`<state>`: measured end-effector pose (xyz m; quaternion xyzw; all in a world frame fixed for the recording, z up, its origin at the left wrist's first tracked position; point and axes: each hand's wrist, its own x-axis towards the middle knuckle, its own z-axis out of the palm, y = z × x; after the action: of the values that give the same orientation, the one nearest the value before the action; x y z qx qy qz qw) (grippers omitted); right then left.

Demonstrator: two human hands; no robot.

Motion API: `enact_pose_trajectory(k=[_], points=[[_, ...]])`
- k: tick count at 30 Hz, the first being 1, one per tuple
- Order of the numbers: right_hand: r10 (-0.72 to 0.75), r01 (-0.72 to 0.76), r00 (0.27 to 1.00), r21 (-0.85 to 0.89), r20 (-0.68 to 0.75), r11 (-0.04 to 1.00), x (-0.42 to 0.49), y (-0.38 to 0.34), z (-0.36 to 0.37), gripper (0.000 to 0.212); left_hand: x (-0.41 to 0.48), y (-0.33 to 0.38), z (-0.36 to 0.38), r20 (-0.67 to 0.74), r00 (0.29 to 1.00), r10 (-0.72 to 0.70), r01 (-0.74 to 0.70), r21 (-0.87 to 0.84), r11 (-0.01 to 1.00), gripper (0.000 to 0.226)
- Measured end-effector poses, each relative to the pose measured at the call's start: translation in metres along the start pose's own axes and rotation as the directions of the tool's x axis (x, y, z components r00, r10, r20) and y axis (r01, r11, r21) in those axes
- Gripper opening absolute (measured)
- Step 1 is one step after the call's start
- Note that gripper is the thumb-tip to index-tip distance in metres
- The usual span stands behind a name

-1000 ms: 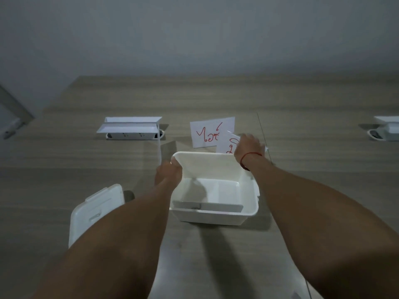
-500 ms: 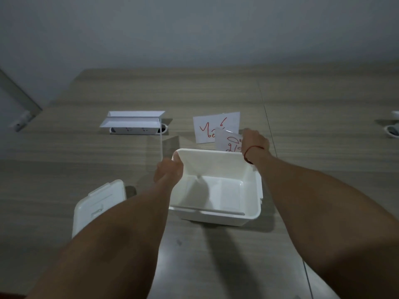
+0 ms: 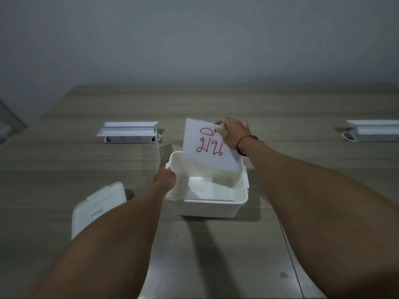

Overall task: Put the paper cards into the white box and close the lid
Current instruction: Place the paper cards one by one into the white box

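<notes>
An open white box (image 3: 207,209) stands on the wooden table in front of me. My left hand (image 3: 165,176) grips its left rim. My right hand (image 3: 232,131) pinches the top right corner of a white paper card (image 3: 208,145) with red writing, held tilted above the far side of the box, its lower edge dipping past the rim. More white paper (image 3: 205,187) lies on the box floor. The white lid (image 3: 98,207) rests flat on the table to the left of the box, partly hidden by my left forearm.
A white power socket unit (image 3: 128,133) with a raised flap sits at the back left. Another white socket unit (image 3: 373,130) is at the far right edge. A seam in the tabletop (image 3: 289,244) runs down the right side.
My right hand has lifted the card with red writing off the table and swung it over the box. The other card behind the box is no longer visible. My left hand stayed on the rim.
</notes>
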<state>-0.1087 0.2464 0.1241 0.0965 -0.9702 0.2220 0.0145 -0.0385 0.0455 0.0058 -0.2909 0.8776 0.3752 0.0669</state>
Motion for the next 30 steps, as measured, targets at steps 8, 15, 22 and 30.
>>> enact_pose_trajectory(k=[8, 15, 22, 30], points=[[0.076, -0.046, 0.851, -0.070, 0.519, 0.996, -0.060, 0.012, 0.071, 0.024, -0.011, -0.014, 0.003, -0.011, 0.998, 0.065, -0.065, -0.028, 0.997, 0.044], [0.079, -0.004, 0.765, -0.117, 0.639, 0.993, -0.055, 0.000, 0.071, 0.022, -0.005, -0.011, -0.007, -0.061, 0.996, 0.068, -0.070, -0.042, 0.997, 0.049], [0.077, -0.079, 0.970, 0.001, 0.231, 0.997, -0.007, -0.010, 0.068, 0.023, 0.033, 0.009, -0.041, -0.236, 0.972, 0.024, -0.021, 0.015, 1.000, 0.049], [0.062, -0.026, 0.967, -0.143, 0.248, 0.989, 0.020, 0.012, 0.108, 0.029, 0.093, 0.039, -0.036, -0.208, 0.978, -0.028, 0.045, 0.078, 0.996, 0.052]])
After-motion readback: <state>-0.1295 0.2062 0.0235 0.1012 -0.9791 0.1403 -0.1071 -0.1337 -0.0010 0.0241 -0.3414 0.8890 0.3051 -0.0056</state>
